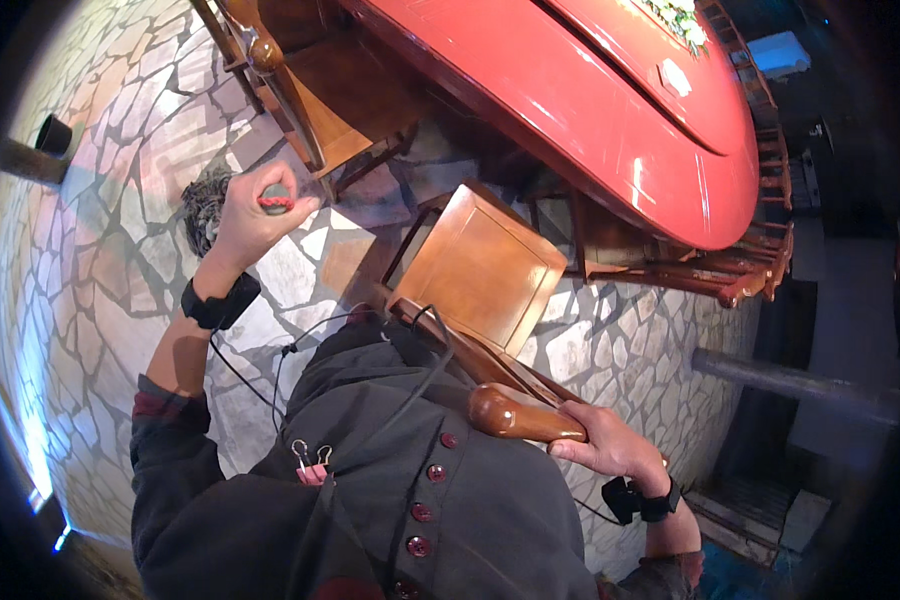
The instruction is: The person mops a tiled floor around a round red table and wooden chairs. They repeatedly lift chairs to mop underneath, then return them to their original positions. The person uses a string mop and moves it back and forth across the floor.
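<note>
My left hand (259, 214) is curled round a roundish thing with a grey-green end and a red edge (276, 202), perhaps the end of a handle. A dark grey shaggy bundle (204, 210), perhaps a mop head, shows behind that hand; whether the two are joined is hidden. My right hand (607, 442) grips the rounded end of the top rail (525, 415) of a polished wooden chair. The chair's square seat (480, 266) lies beyond its back, and the back is close against my dark buttoned garment.
A large round table with a glossy red top (592, 97) stands ahead, bearing flowers (679, 22) and a small white object (675, 77). Another wooden chair (337, 142) is at the table's left, with several more at the right. Irregular stone paving (135, 300) covers the floor. A black container (54, 136) stands far left.
</note>
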Demonstrator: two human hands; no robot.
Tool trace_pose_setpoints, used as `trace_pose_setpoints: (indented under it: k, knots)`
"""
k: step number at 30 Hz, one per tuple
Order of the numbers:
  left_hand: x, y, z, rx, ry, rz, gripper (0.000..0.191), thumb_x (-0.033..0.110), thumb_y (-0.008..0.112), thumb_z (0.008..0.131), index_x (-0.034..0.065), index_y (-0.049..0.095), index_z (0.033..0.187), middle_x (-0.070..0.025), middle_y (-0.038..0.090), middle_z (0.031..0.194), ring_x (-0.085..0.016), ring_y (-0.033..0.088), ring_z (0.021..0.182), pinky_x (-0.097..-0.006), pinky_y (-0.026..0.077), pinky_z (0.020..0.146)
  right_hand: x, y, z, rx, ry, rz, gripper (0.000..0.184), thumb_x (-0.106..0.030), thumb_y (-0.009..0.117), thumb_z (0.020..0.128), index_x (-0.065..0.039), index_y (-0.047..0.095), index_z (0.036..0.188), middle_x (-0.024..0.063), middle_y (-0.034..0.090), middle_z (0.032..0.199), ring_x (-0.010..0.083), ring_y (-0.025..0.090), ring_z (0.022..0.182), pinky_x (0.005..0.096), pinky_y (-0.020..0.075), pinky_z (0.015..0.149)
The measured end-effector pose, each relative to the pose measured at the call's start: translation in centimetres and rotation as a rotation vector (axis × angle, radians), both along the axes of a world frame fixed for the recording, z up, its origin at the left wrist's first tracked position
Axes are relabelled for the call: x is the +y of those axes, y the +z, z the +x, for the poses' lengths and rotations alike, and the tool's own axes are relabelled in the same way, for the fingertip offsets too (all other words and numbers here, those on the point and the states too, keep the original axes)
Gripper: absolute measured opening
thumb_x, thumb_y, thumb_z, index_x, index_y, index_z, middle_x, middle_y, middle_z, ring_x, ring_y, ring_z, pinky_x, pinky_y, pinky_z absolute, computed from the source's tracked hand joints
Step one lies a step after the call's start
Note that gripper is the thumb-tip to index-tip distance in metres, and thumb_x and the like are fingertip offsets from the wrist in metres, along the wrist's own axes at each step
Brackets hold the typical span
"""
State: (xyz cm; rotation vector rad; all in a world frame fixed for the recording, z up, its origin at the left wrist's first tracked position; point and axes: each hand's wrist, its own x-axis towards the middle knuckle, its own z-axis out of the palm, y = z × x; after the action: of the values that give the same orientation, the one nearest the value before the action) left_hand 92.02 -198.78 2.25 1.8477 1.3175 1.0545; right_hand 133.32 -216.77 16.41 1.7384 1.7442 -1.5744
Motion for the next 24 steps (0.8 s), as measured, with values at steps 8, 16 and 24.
trace_pose_setpoints:
  k: [8,16,24]
  knots:
    - [1.3,-0.7,1.1,-0.040,-0.086,0.011,0.030,0.014,0.077,0.074,0.0035,0.049,0.070,-0.0037,0.044,0.062,-0.011,0.042,0.057,-0.0268,0.036,0.053,-8.6,0.5,-2.3,-0.005,-0.452,0.074,0.062,-0.058,0.051,0.089,0.002,0.059,0.100,0.0100,0.063,0.083,0.0223,0.059,0.079,0.0359,0.0469,0.075]
    - [1.1,-1.6,1.8,-0.053,-0.063,0.015,0.030,0.015,0.077,0.074,0.0037,0.049,0.070,-0.0041,0.042,0.059,-0.011,0.040,0.055,-0.0271,0.036,0.052,-12.3,-2.0,2.9,-0.062,-0.793,0.063,0.064,-0.060,0.041,0.093,-0.004,0.066,0.077,0.0054,0.065,0.073,0.0160,0.059,0.068,0.0302,0.0456,0.063]
    - [-0.1,-4.9,7.4,0.003,-0.017,0.086,0.030,0.016,0.077,0.074,0.0042,0.049,0.070,-0.0042,0.045,0.062,-0.012,0.043,0.056,-0.0270,0.038,0.054,-18.0,-4.6,9.2,-0.136,-0.859,-0.016,0.070,-0.060,0.035,0.096,0.000,0.067,0.082,0.0070,0.066,0.075,0.0166,0.063,0.073,0.0298,0.0475,0.065]
